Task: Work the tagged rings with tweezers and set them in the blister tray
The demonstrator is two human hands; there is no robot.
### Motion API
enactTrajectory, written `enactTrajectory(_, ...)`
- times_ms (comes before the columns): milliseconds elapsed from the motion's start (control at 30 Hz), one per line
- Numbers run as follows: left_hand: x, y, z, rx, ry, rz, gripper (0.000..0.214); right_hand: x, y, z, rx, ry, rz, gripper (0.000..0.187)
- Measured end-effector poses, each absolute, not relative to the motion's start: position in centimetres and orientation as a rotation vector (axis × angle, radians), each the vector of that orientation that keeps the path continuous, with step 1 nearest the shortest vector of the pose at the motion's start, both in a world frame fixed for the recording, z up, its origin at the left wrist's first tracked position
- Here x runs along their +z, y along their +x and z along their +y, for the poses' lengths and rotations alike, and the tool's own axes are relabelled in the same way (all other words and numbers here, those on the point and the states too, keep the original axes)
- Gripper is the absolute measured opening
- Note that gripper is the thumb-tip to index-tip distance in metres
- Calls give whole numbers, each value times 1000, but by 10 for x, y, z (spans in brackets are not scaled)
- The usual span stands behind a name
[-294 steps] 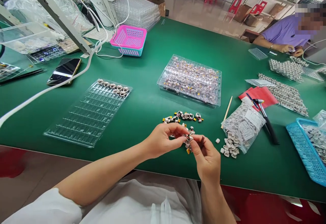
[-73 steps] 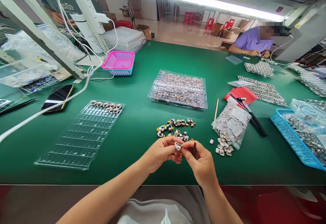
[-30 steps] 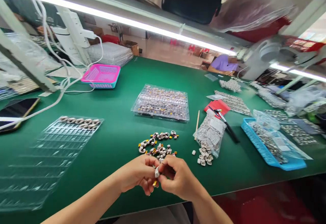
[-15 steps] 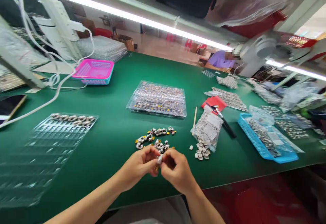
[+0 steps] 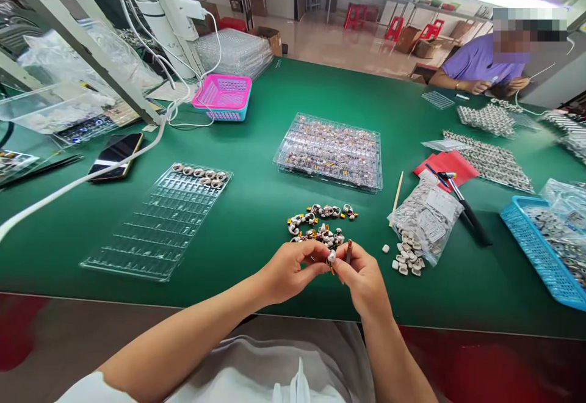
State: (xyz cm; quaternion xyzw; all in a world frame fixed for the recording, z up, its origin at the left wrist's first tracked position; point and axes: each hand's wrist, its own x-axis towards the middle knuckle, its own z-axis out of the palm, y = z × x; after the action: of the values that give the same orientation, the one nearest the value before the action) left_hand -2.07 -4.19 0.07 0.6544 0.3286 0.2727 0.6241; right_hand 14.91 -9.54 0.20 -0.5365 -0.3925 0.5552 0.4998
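My left hand (image 5: 293, 268) pinches a small white rounded part (image 5: 331, 257) between thumb and fingers. My right hand (image 5: 366, 278) is closed on the same piece from the other side, its fingertips meeting the left ones. A thin brown sliver (image 5: 349, 250) stands up at the right fingers; what it is I cannot make out. Just beyond my hands lie several white ring-shaped parts with orange tabs (image 5: 327, 210), loose on the green table (image 5: 256, 220). Nearest on the right is a small pile of white shell-like pieces (image 5: 409, 257), spilling from a clear plastic bag (image 5: 430, 210).
A clear ribbed tray (image 5: 151, 226) has white parts in its far rows. Filled clear trays (image 5: 329, 152) sit at centre. Around are a pink basket (image 5: 224, 93), phone (image 5: 116, 156), wooden stick (image 5: 397, 198), black-handled tool (image 5: 473, 220), blue basket (image 5: 540, 256) and a person in purple (image 5: 476, 64).
The view has swung right-to-left over the table, so things appear shifted, and more of the left side shows. Both hands still hold the small white part; the brown sliver now shows at the right fingers.
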Motion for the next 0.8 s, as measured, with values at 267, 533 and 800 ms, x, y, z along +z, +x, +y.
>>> enactTrajectory(267, 9, -29, -36, 586, 1848, 774, 10, 3, 154, -95, 1407, -1316, -1052, 24)
enactTrajectory(533, 8, -29, -36, 582, 1735, 823, 11, 4, 155, -94, 1422, -1348, -1090, 27)
enactTrajectory(800, 7, -28, -39, 563, 1329, 842, 9, 4, 154, -98, 1303, -1400, -1204, 22)
